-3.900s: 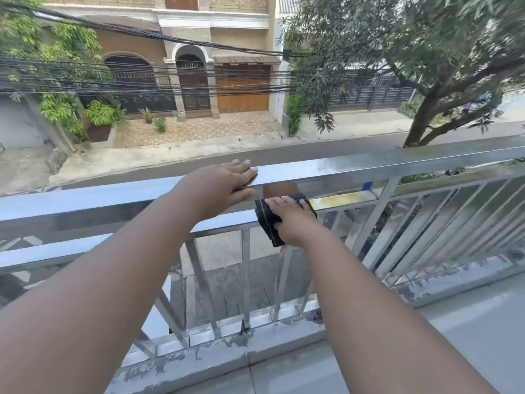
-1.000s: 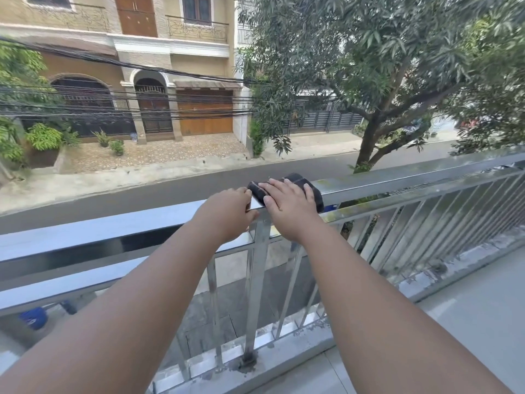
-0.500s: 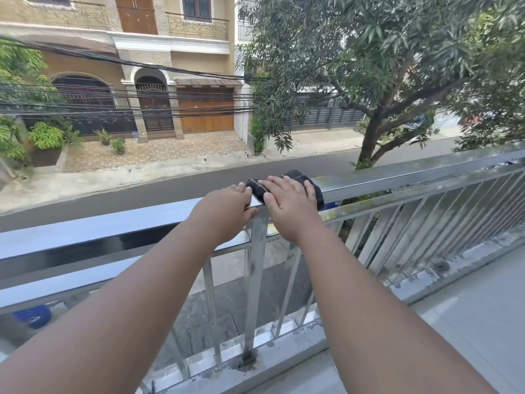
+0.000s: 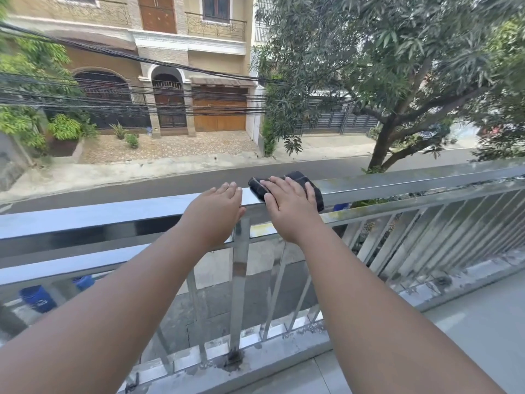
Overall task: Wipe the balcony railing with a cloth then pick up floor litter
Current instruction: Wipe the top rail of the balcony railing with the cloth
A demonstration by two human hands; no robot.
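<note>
A shiny metal balcony railing (image 4: 412,182) runs across the view, its flat top rail rising to the right. A dark folded cloth (image 4: 314,189) lies on the top rail. My right hand (image 4: 287,207) presses flat on the cloth with straight fingers, the thumb down the near side of the rail. My left hand (image 4: 216,214) rests on the top rail just left of the cloth, fingers laid over the rail. No litter shows on the visible floor.
Thin vertical bars (image 4: 238,294) fill the railing below a second rail. A stained concrete kerb (image 4: 284,356) carries the posts. Grey tiled floor (image 4: 468,331) lies at lower right. Beyond are a street, a tree and cables.
Since 3.9 s ago the right hand lifted the cloth from the lower rail onto the top rail. Over the last second both hands stay on the top rail, the cloth shifting slightly right.
</note>
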